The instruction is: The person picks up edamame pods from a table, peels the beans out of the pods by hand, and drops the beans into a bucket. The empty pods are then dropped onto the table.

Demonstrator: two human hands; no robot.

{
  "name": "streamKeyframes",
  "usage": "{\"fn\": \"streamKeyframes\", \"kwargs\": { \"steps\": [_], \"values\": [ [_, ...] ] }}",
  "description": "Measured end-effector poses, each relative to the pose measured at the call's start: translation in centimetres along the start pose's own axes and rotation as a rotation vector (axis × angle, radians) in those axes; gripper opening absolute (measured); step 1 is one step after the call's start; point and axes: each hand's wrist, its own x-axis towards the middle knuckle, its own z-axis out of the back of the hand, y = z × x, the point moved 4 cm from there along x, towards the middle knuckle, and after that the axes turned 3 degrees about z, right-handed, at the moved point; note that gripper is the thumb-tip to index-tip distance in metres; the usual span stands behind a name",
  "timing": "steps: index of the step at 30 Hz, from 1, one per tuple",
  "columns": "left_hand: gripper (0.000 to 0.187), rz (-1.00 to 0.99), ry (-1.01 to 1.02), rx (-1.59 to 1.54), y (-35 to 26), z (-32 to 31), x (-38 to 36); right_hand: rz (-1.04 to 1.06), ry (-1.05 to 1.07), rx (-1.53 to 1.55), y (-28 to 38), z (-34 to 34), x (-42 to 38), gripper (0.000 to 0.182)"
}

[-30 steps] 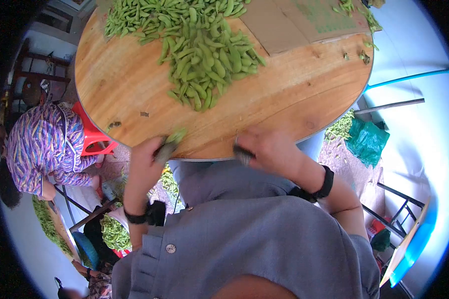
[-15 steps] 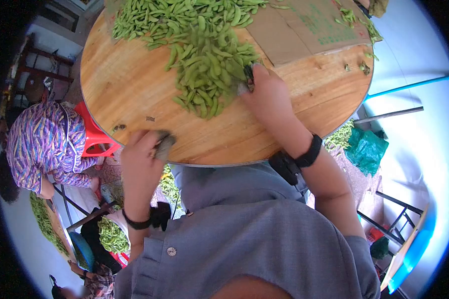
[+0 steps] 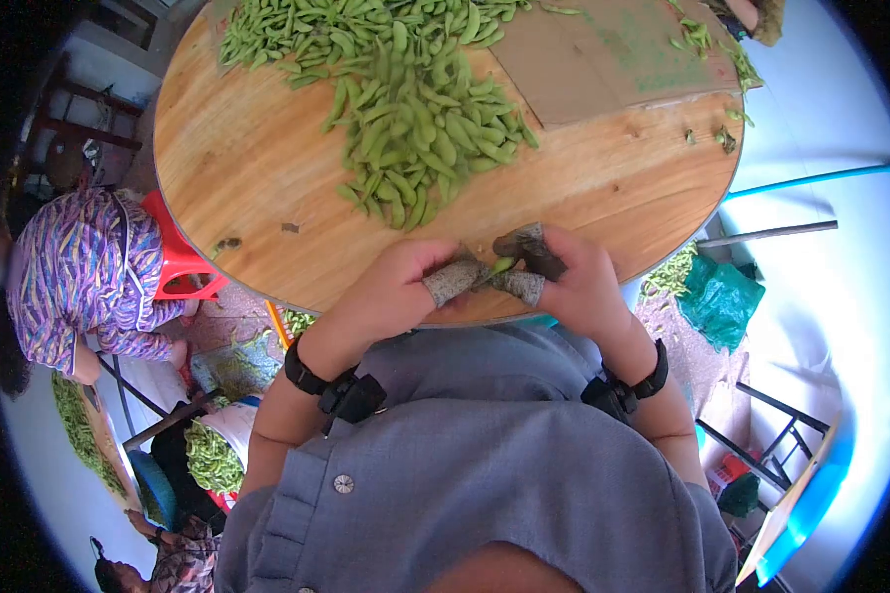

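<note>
My left hand [image 3: 405, 282] and my right hand [image 3: 569, 277] meet over the near edge of the round wooden table [image 3: 297, 178], with wraps on thumbs and some fingers. Between their fingertips is a small green pod [image 3: 503, 265]. The right fingers are pinched on it; the left thumb and finger close at its other end, where the contact is partly hidden. Beyond them lies a large heap of green pods [image 3: 420, 128], spreading to the table's far side.
Cardboard [image 3: 613, 64] lies at the table's far right. A person in a patterned top [image 3: 84, 267] sits left by a red stool [image 3: 180, 257]. Another person [image 3: 183, 553] is lower left, near a pod-filled bucket [image 3: 213, 455]. A green bag [image 3: 722, 301] lies right.
My left hand has moved right and my right hand has come back from the heap towards me. They now meet at the near edge, with a pod between them.
</note>
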Motion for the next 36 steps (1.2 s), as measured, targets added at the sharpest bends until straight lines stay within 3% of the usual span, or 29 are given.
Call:
{"fn": "streamKeyframes", "kwargs": {
  "steps": [3, 7, 9, 10, 12, 13, 16, 18, 22, 24, 25, 27, 28, 30, 33, 36],
  "values": [
    [0.011, 0.133, 0.078, -0.141, 0.3, 0.1, -0.6, 0.158, 0.118, -0.174, 0.2, -0.5, 0.5, 0.026],
    [0.01, 0.106, 0.114, -0.41, 0.7, 0.2, -0.7, 0.172, 0.082, -0.209, 1.0, -0.4, 0.4, 0.026],
    [0.011, 0.058, -0.101, -0.246, -0.2, 0.1, -0.8, 0.19, 0.071, -0.368, 0.5, -0.5, -0.1, 0.031],
    [0.011, 0.06, -0.098, -0.245, -0.1, -0.2, -0.6, 0.186, 0.069, -0.368, 0.6, -0.4, -0.3, 0.031],
    [0.012, -0.086, -0.163, -0.145, -0.5, -0.4, -0.4, -0.046, 0.215, -0.139, 0.3, -0.8, -0.8, 0.032],
    [0.012, -0.085, -0.16, -0.144, -0.3, -0.5, -0.3, -0.048, 0.211, -0.138, 0.6, -0.8, -0.8, 0.032],
    [0.012, -0.123, -0.171, -0.132, -0.2, -0.6, -0.1, -0.044, 0.17, -0.131, 1.0, -0.7, -0.8, 0.02],
    [0.011, -0.26, -0.239, 0.226, -0.7, -0.3, -0.5, 0.068, 0.177, -0.188, 0.3, -0.9, -1.0, 0.036],
    [0.012, -0.455, -0.284, 0.534, -1.2, -0.4, -0.9, 0.157, 0.074, -0.111, -0.2, -1.7, -0.4, 0.036],
    [0.011, -0.396, -0.281, 0.574, -1.3, -0.2, -1.1, -0.239, 0.181, 0.262, 0.2, -2.0, -0.4, 0.034],
    [0.011, -0.392, -0.28, 0.573, -1.1, -0.2, -1.1, -0.242, 0.182, 0.265, 0.2, -1.9, -0.5, 0.034],
    [0.013, 0.033, -0.122, -0.311, 1.2, -0.2, -0.6, -0.356, 0.23, 0.5, -0.2, -2.1, -0.9, 0.03],
    [0.013, 0.035, -0.124, -0.313, 1.9, -0.1, -0.5, -0.359, 0.233, 0.501, -0.3, -2.2, -1.0, 0.03],
    [0.019, 0.031, 0.176, -0.976, 3.5, -1.0, 0.0, -0.318, 0.3, 0.665, -0.4, -2.5, -1.2, 0.026],
    [0.024, 0.02, 0.309, -1.129, 4.5, -1.7, 0.4, -0.296, 0.298, 0.559, -1.2, -2.1, -1.3, 0.025],
    [0.025, 0.083, 0.264, -0.992, 4.1, -2.0, -0.1, -0.307, 0.323, 0.486, -1.4, -1.7, -0.6, 0.024]
  ]
}}
